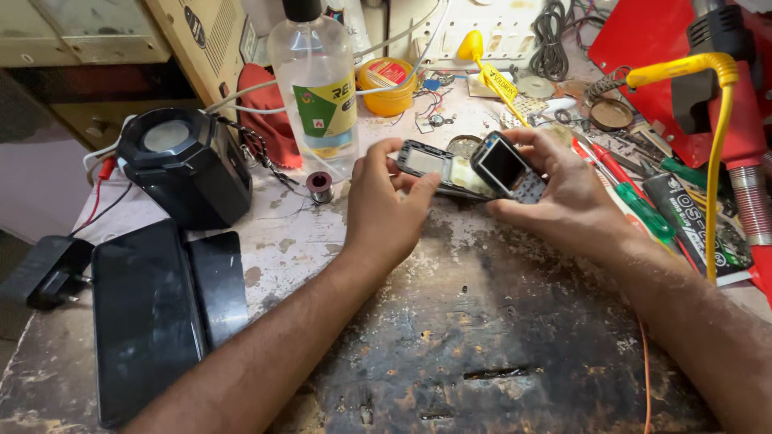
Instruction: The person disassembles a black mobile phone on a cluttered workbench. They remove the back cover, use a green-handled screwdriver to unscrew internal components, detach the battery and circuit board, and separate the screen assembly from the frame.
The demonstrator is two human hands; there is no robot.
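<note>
Gripping an opened phone (470, 169), both hands' fingers pinch it near a yellow-green-labelled clear bottle (318, 88).

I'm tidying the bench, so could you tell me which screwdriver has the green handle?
The green-handled screwdriver lies right of the right hand; the one beside it is red.

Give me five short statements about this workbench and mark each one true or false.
1. Both hands hold a small opened phone. True.
2. The left hand grips the green screwdriver. False: the screwdriver lies on the bench beside the right hand.
3. A clear bottle stands upright behind the hands. True.
4. The black speaker sits at the right edge of the bench. False: it is on the left, behind two dark flat devices.
5. A yellow tin sits right of the bottle. True.
</note>
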